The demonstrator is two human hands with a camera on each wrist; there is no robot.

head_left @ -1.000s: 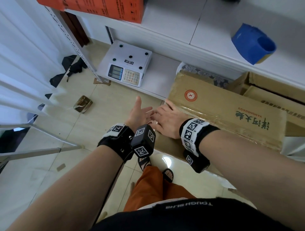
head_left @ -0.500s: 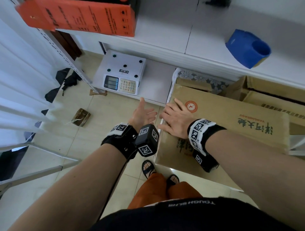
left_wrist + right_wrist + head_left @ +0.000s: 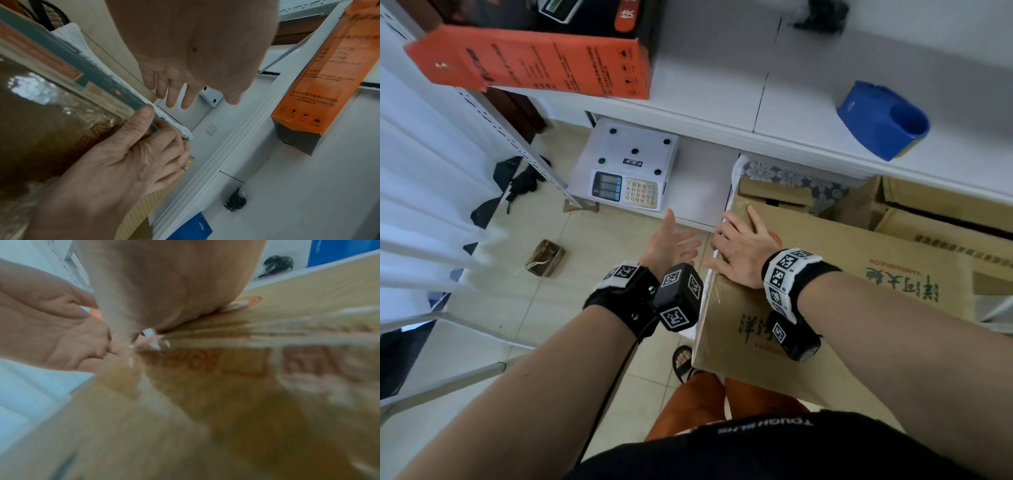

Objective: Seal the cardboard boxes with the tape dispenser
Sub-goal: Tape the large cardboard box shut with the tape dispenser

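— Under the white shelf (image 3: 808, 113), where did the cardboard box (image 3: 859, 274) sit, and who had it?

— It lay tilted at the person's right, one corner jutting toward the floor (image 3: 585, 260). The right hand (image 3: 739, 253) pressed flat on its top near the left edge, fingers straight, grasping nothing. The left hand (image 3: 671, 243) hung released just beside that edge, palm open, apart from the board.

— How would it handle?

— Stiff but bendable, I'd judge, and not light at that size. Glossy tape already ran along the top (slippery under a palm), so the corners and the bare side panels looked the better hold, one hand at each end.

— And the tape dispenser?

— Possibly the blue object (image 3: 883, 120) up on the shelf, well apart from both hands; the view was too poor to be sure.
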